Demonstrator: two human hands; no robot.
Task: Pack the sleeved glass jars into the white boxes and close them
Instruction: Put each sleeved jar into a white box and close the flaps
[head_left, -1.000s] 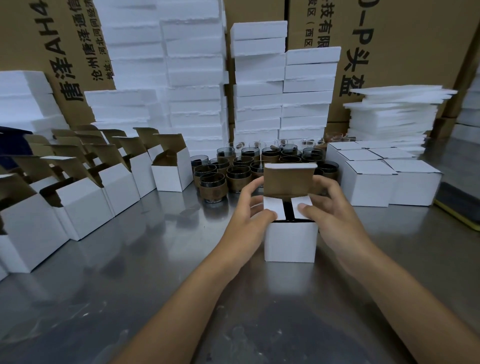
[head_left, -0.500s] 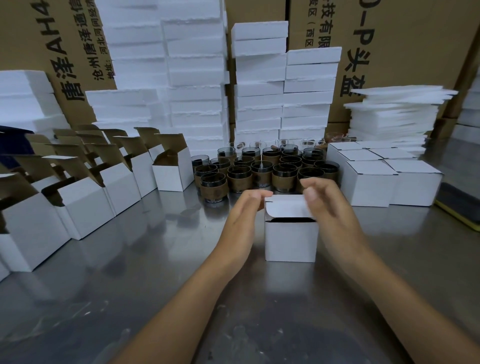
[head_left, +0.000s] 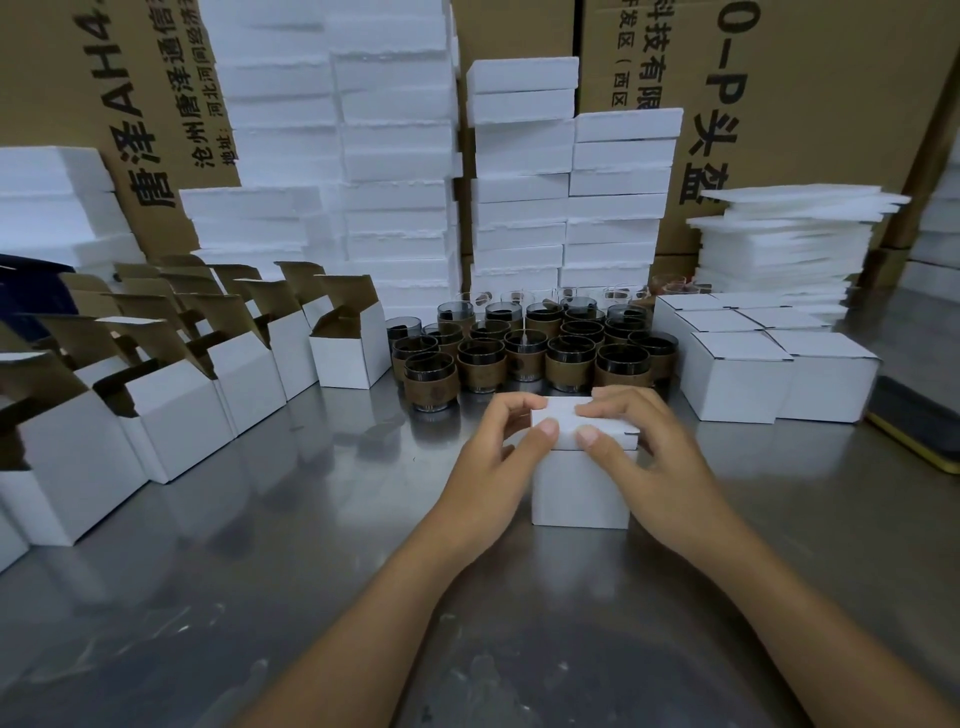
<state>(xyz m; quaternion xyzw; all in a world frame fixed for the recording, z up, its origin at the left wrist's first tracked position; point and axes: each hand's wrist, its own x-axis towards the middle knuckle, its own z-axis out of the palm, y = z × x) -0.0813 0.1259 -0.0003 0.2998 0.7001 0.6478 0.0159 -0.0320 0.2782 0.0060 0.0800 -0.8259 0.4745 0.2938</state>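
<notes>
On the desk (head_left: 311, 571), left hand (head_left: 498, 462) and right hand (head_left: 654, 457) flank the box (head_left: 582, 488) equally, curled fingers (head_left: 546, 430) gripping its lid (head_left: 565, 415).

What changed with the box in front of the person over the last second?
The lid of the white box swung from upright down toward the person and now lies flat, shut. The left hand and right hand moved from the side flaps onto the lid, fingers on top, thumbs at its front edge. The sleeved jars, open boxes and closed boxes stayed put.
</notes>
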